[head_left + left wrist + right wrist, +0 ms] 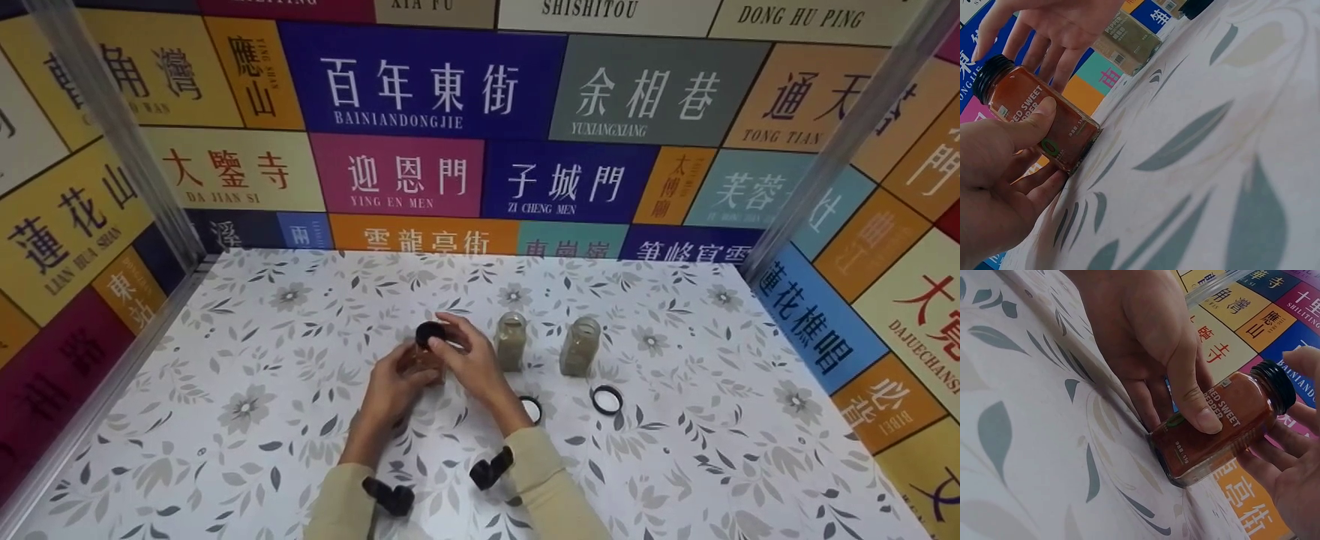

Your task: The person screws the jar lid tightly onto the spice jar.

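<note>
Mid-frame, the left hand (394, 384) is gripping the red sweet pepper jar (1077, 133); the right hand (472, 358), fingers loosely spread, is possibly touching its black lid (992, 77).

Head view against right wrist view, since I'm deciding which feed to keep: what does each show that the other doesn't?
Only the head view shows two uncapped jars, two loose black-rimmed lids on the table, and the person's sleeves.

Only the right wrist view shows the readable RED SWEET PEPPER label and the lower end of the held jar.

Both show the left hand holding that jar, the right hand near its black cap, the floral tabletop and the lettered wall.
</note>
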`<state>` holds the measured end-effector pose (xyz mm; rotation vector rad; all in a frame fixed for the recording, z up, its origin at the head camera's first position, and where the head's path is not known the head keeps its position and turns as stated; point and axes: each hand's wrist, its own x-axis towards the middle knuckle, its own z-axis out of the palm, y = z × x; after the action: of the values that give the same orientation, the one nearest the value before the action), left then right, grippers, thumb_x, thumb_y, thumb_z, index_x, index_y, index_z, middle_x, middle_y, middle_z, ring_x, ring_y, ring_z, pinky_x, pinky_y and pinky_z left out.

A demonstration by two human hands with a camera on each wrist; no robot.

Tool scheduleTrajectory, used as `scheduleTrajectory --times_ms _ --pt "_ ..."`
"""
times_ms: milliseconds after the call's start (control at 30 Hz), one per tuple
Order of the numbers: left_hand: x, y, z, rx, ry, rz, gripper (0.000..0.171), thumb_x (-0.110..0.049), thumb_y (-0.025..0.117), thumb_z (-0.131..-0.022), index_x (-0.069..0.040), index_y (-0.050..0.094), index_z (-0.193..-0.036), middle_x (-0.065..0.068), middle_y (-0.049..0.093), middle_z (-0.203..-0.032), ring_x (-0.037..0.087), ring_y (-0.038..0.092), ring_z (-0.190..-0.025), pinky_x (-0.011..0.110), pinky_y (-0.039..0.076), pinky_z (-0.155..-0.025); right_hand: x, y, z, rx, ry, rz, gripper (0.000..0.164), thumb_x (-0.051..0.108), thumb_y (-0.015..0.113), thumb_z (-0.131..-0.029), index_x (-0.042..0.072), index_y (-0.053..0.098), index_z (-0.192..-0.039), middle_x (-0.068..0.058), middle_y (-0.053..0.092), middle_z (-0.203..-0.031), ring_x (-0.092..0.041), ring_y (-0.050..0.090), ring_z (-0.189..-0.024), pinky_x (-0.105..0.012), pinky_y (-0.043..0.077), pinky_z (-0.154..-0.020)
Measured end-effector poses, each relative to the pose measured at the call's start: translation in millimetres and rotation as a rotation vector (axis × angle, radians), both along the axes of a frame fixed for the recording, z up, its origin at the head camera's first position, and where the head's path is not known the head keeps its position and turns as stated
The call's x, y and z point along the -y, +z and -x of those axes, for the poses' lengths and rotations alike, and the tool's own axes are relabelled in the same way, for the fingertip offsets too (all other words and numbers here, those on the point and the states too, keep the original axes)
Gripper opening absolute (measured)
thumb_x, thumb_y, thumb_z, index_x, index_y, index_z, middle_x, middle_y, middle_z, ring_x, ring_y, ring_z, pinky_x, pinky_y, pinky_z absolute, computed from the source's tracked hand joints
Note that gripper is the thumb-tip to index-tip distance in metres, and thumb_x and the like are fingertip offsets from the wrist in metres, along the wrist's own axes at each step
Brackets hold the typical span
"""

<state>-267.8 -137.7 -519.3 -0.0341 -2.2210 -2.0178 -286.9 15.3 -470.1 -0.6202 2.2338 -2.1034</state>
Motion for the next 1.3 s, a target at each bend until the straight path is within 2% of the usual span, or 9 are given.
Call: scheduleTrajectory --times_ms 133,233,400,600,767,933,1033,1300 --pt "1 -0.8 -0.2 0.008 0.007 0.032 0.062 0.001 0.076 -0.084 -0.004 0.055 -0.141 0.019 0.060 -0.140 0.033 0.061 -0.127 0.037 0.054 -0.105 -1 12.0 -6.7 -0.026 -0.001 -0.031 0.044 0.005 0.063 -0.095 -0.007 0.055 -0.136 -0.028 0.060 -0.135 -0.040 0.059 -0.126 -0.048 0.048 -0.111" --pt "1 -1.0 0.0 0.005 0.005 0.038 0.063 0.001 0.075 -0.084 -0.003 0.053 -0.143 0.020 0.058 -0.142 0.034 0.060 -0.128 0.038 0.053 -0.106 1 2.9 -0.7 -0.033 -0.014 -0.030 0.042 0.004 0.064 -0.094 -0.007 0.057 -0.134 -0.027 0.060 -0.135 -0.040 0.060 -0.125 -0.048 0.049 -0.111" --pt "2 0.0 0.4 0.008 0.019 0.086 0.059 -0.001 0.076 -0.084 -0.005 0.056 -0.139 0.018 0.061 -0.140 0.033 0.059 -0.130 0.039 0.052 -0.108 3 -14.4 9.7 -0.010 -0.006 0.043 0.041 0.005 0.066 -0.094 -0.006 0.058 -0.132 -0.027 0.062 -0.132 -0.038 0.060 -0.126 -0.045 0.050 -0.110" --pt "2 2.5 0.9 0.032 0.027 0.137 0.059 -0.004 0.076 -0.085 -0.009 0.057 -0.140 0.013 0.061 -0.141 0.030 0.058 -0.132 0.041 0.049 -0.111 3 -18.9 13.5 -0.004 -0.014 0.076 0.039 0.009 0.070 -0.092 -0.001 0.061 -0.129 -0.023 0.065 -0.128 -0.034 0.062 -0.123 -0.040 0.052 -0.107" --pt "2 2.7 0.6 0.038 0.029 0.144 0.059 -0.005 0.076 -0.085 -0.010 0.057 -0.140 0.012 0.061 -0.141 0.030 0.058 -0.132 0.042 0.049 -0.111 2 -18.0 13.7 0.013 0.004 0.066 0.043 0.008 0.070 -0.092 -0.002 0.058 -0.132 -0.025 0.063 -0.132 -0.037 0.060 -0.127 -0.045 0.049 -0.111" --pt "1 1.0 -0.1 0.022 0.027 0.107 0.058 -0.003 0.077 -0.084 -0.008 0.058 -0.138 0.014 0.062 -0.139 0.031 0.061 -0.128 0.038 0.054 -0.106 1 -18.1 11.8 0.004 0.037 -0.012 0.053 0.009 0.068 -0.094 0.003 0.051 -0.143 -0.024 0.055 -0.142 -0.038 0.053 -0.134 -0.050 0.042 -0.116" --pt "1 -0.1 -0.1 0.013 0.018 0.066 0.057 0.001 0.076 -0.084 -0.005 0.058 -0.138 0.017 0.063 -0.138 0.032 0.062 -0.125 0.034 0.057 -0.100 1 -16.8 10.3 -0.013 0.027 -0.073 0.053 0.014 0.069 -0.094 0.008 0.052 -0.144 -0.019 0.054 -0.146 -0.035 0.053 -0.133 -0.048 0.043 -0.117" --pt "0 -1.2 1.1 -0.019 -0.001 -0.010 0.056 0.004 0.075 -0.083 -0.002 0.058 -0.136 0.021 0.065 -0.133 0.031 0.067 -0.117 0.027 0.061 -0.089 4 -16.3 11.1 -0.030 -0.021 -0.101 0.046 0.020 0.073 -0.092 0.008 0.059 -0.134 -0.016 0.062 -0.133 -0.031 0.059 -0.126 -0.044 0.048 -0.112"
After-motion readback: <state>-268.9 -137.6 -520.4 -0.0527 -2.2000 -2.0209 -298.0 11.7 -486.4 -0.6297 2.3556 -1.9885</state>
